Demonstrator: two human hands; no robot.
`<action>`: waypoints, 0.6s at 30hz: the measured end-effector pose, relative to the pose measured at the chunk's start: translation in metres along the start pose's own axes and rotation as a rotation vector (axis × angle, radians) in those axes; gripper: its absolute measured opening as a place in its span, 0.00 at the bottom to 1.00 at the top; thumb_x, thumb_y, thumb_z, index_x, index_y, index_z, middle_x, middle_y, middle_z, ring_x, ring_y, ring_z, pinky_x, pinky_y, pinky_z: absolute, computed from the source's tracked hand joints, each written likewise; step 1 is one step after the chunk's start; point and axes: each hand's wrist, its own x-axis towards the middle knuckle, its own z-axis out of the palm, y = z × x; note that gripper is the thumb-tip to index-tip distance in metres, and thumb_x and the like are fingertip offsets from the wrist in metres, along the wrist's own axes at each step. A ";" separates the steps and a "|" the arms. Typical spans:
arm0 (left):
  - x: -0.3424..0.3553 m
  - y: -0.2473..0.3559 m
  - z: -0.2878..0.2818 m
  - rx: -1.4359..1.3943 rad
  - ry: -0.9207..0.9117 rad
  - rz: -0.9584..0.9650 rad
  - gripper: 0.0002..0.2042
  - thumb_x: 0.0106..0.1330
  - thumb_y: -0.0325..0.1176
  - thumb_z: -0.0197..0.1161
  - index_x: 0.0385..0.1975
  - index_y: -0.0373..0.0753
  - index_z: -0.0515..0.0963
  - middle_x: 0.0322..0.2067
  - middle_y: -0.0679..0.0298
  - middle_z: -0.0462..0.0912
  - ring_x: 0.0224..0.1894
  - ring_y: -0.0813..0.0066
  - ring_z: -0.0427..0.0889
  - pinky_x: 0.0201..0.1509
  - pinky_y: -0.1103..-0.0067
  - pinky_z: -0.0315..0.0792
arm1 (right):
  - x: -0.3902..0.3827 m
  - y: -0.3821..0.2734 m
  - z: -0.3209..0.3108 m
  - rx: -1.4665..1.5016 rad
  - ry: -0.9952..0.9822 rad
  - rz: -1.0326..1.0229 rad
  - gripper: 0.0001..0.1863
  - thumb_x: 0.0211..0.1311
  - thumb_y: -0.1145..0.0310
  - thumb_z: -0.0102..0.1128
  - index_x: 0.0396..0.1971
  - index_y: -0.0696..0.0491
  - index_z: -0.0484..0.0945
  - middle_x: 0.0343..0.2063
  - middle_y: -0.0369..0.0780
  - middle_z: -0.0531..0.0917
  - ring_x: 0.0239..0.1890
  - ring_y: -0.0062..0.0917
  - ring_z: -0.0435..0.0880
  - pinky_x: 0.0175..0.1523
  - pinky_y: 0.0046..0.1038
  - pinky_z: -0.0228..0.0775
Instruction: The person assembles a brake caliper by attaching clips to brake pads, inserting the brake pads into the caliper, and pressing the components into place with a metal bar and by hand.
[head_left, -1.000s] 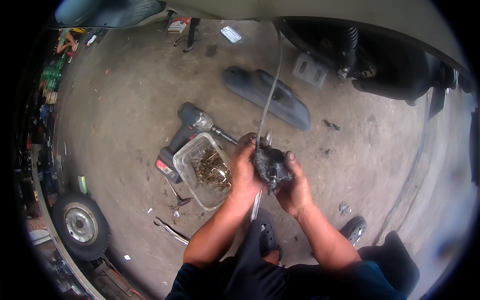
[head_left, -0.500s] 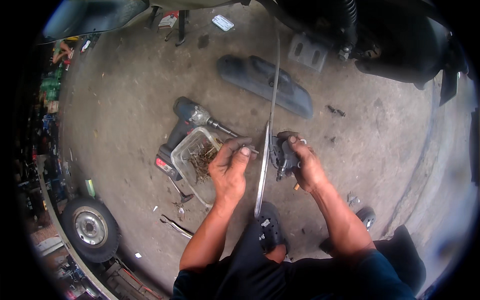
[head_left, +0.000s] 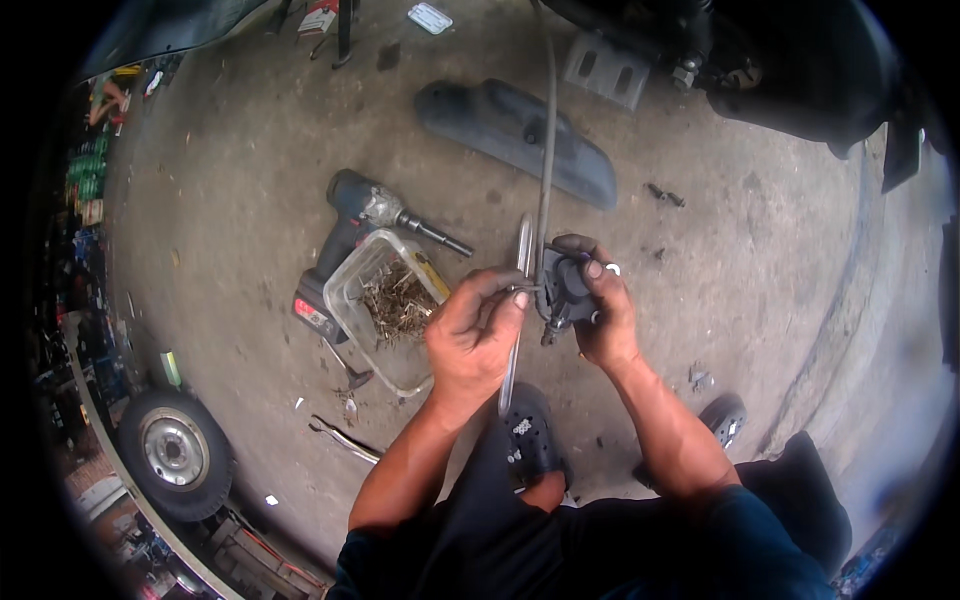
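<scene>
My right hand point(head_left: 612, 325) is wrapped round a dark brake caliper point(head_left: 568, 285), whose hose point(head_left: 548, 150) runs up toward the vehicle at the top. Between thumb and fingertips, my left hand point(head_left: 468, 345) pinches a small thin metal pin point(head_left: 530, 288), its tip at the caliper's left side. Below the left fingers a long shiny metal bar point(head_left: 510, 372) lies partly hidden, close to my shoe. Left of that hand stands a clear plastic tub point(head_left: 372, 352) of small metal bits point(head_left: 392, 303). A cordless impact wrench point(head_left: 350, 215) with a long socket lies beside the tub.
A dark plastic cover point(head_left: 520, 140) and a slotted metal plate point(head_left: 608, 72) lie ahead. Several bolts point(head_left: 665, 195) are scattered at right. A hammer-like tool point(head_left: 355, 377) and pliers point(head_left: 345, 438) lie at left, near a wheel point(head_left: 175, 452). Dark vehicle parts point(head_left: 800, 80) overhang the top right.
My left hand has moved right with the pin, up to the caliper, which has turned a little in my right hand. The whole view has shifted slightly.
</scene>
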 end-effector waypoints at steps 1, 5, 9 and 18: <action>0.000 -0.001 0.001 0.002 -0.002 0.035 0.08 0.64 0.22 0.60 0.41 0.30 0.77 0.33 0.64 0.81 0.35 0.82 0.78 0.40 0.85 0.72 | 0.000 0.000 0.000 0.008 0.004 -0.006 0.31 0.57 0.49 0.56 0.53 0.58 0.68 0.39 0.38 0.78 0.39 0.21 0.77 0.41 0.21 0.69; 0.000 -0.003 -0.001 -0.107 0.049 -0.087 0.07 0.65 0.23 0.59 0.41 0.29 0.76 0.31 0.64 0.81 0.33 0.81 0.78 0.39 0.84 0.72 | -0.002 -0.001 0.009 0.070 0.068 0.031 0.29 0.55 0.52 0.56 0.51 0.57 0.70 0.37 0.39 0.77 0.39 0.24 0.74 0.42 0.26 0.68; 0.001 -0.014 -0.005 -0.309 0.100 -0.168 0.08 0.66 0.25 0.59 0.41 0.29 0.76 0.33 0.63 0.80 0.33 0.81 0.78 0.38 0.84 0.72 | -0.003 -0.011 0.014 0.146 0.053 0.183 0.26 0.55 0.53 0.57 0.49 0.56 0.71 0.39 0.39 0.77 0.41 0.25 0.75 0.47 0.30 0.68; -0.008 -0.016 -0.007 -0.165 0.043 -0.104 0.09 0.66 0.27 0.61 0.43 0.30 0.76 0.34 0.63 0.81 0.33 0.82 0.78 0.38 0.84 0.72 | 0.006 -0.006 0.012 0.385 0.079 0.425 0.21 0.55 0.53 0.61 0.43 0.52 0.74 0.35 0.36 0.78 0.40 0.25 0.77 0.47 0.35 0.70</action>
